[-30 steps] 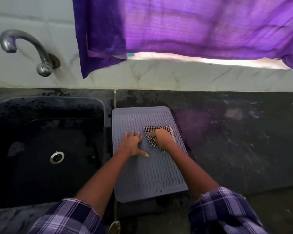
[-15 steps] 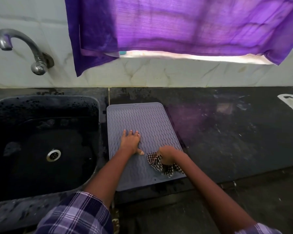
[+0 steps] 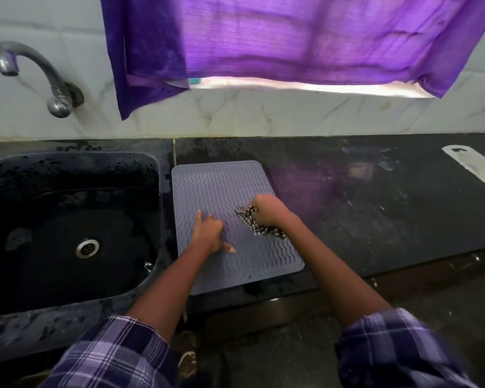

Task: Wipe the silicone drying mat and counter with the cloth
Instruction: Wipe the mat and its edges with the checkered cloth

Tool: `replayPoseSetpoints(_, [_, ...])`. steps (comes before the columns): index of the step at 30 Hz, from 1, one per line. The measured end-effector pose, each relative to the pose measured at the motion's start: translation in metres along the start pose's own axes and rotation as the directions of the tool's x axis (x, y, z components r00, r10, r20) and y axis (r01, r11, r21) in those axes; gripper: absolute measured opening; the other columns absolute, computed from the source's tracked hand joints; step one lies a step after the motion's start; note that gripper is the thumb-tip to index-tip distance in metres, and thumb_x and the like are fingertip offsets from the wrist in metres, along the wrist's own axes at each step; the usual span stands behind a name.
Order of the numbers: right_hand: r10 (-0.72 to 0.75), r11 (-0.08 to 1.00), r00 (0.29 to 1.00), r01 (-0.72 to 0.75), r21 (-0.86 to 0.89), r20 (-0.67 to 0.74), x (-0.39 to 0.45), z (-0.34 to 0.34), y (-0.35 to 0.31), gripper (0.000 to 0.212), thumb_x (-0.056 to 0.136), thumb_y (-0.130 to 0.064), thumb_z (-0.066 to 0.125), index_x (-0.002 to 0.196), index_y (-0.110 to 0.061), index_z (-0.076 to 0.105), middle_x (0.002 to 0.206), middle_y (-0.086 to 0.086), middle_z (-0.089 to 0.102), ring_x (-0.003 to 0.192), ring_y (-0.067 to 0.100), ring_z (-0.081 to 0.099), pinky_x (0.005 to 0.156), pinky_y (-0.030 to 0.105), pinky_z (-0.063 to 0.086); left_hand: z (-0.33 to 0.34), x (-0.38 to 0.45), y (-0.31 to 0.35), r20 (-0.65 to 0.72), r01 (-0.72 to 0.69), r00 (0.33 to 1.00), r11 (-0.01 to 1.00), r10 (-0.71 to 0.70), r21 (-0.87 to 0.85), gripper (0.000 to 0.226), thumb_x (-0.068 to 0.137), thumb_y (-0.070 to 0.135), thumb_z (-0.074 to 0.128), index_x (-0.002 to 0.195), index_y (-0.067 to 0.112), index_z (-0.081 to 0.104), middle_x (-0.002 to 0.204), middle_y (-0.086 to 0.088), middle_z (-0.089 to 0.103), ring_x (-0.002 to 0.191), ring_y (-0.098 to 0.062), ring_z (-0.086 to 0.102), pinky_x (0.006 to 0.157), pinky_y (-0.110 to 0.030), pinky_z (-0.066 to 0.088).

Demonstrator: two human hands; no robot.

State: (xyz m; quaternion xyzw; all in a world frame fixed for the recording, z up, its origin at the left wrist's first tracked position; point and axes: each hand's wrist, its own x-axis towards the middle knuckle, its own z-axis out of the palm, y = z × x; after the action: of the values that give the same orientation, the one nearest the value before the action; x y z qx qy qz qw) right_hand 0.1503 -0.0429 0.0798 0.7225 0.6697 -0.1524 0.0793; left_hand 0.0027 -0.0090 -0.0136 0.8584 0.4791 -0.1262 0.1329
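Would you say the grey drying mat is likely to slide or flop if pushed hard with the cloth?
Probably it slides: the left hand presses it down while wiping. The mat looks thin and flat, so likely floppy when lifted. The counter looks glossy, which would help it slip.

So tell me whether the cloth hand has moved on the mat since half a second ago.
Yes. The right hand with the cloth has gone from the mat's near edge up toward its middle, away from the person.

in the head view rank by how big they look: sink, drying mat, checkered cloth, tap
1. sink
2. drying mat
3. tap
4. checkered cloth, though partly hidden in the right hand
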Motion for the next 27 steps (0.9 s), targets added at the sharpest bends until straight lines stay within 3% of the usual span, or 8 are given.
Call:
replayPoseSetpoints(3, [0.002,0.990,0.992,0.016,-0.140,0.127,-0.003,0.039,-0.012,0.034,0.092,-0.003,0.044,0.123,0.002,0.058,0.126,0.021,0.061,0.116,0.036,0.058,0.098,0.042,0.047,0.004,-0.005,0.004,-0.008,-0.025,1.000,0.996,0.026,0.087,0.079,0.072,0.066,0.064,0.123,0.007,0.058,0.137,-0.011,0.053,0.138,-0.026,0.037,0.120,-0.050,0.001])
replayPoseSetpoints(12, [0.059,0.983,0.934,0.006,-0.183,0.352,-0.039,0.069,-0.011,0.041,0.093,-0.007,0.050,0.132,0.006,0.047,0.141,0.021,0.047,0.130,0.035,0.047,0.109,0.042,0.040,-0.006,-0.011,0.011,0.046,0.018,0.999,0.992,-0.024,0.124,0.082,0.071,0.066,0.066,0.125,0.006,0.055,0.134,-0.011,0.056,0.139,-0.028,0.035,0.119,-0.054,0.001])
replayPoseSetpoints(20, [0.036,0.990,0.864,0.037,-0.134,0.502,-0.069,0.041,0.004,0.030,0.092,0.003,0.039,0.115,0.005,0.058,0.120,0.023,0.058,0.111,0.033,0.057,0.094,0.037,0.047,-0.002,-0.007,0.012,0.071,0.041,0.996,0.998,-0.044,0.055,0.080,0.071,0.063,0.069,0.123,0.005,0.054,0.133,-0.013,0.055,0.139,-0.031,0.035,0.119,-0.057,0.001])
replayPoseSetpoints(23, [0.029,0.999,0.948,-0.018,-0.039,0.316,-0.059,0.003,0.016,0.026,0.090,0.005,0.039,0.070,-0.006,0.051,0.080,0.013,0.051,0.069,0.021,0.050,0.062,0.027,0.044,-0.001,-0.005,0.010,0.070,0.041,0.997,0.999,-0.042,0.023,0.079,0.069,0.062,0.071,0.122,0.004,0.055,0.133,-0.014,0.055,0.139,-0.031,0.034,0.119,-0.057,0.002])
replayPoseSetpoints(24, [0.034,0.999,0.977,-0.035,0.003,0.212,-0.054,-0.008,0.017,0.028,0.089,0.005,0.040,0.064,-0.007,0.047,0.078,0.013,0.049,0.066,0.021,0.048,0.060,0.030,0.044,-0.001,-0.005,0.010,0.074,0.046,0.996,0.999,-0.047,0.023,0.079,0.069,0.061,0.071,0.122,0.005,0.056,0.133,-0.013,0.055,0.139,-0.031,0.035,0.119,-0.057,0.003])
replayPoseSetpoints(26, [0.052,0.998,0.999,-0.052,0.038,0.001,-0.042,-0.018,0.014,0.021,0.087,0.003,0.042,0.075,-0.002,0.059,0.090,0.019,0.057,0.084,0.029,0.058,0.072,0.039,0.050,-0.001,-0.004,0.011,0.084,0.056,0.995,0.998,-0.057,0.013,0.076,0.068,0.060,0.073,0.121,0.008,0.058,0.134,-0.012,0.055,0.139,-0.029,0.034,0.119,-0.056,0.004])
replayPoseSetpoints(27, [0.058,0.998,0.995,-0.056,0.025,-0.086,-0.037,-0.018,0.009,0.024,0.087,0.001,0.044,0.094,-0.002,0.067,0.103,0.020,0.062,0.097,0.033,0.061,0.081,0.041,0.051,-0.001,-0.004,0.012,0.089,0.061,0.994,0.998,-0.061,0.005,0.074,0.068,0.058,0.074,0.121,0.009,0.058,0.135,-0.012,0.054,0.140,-0.029,0.033,0.120,-0.055,0.004])
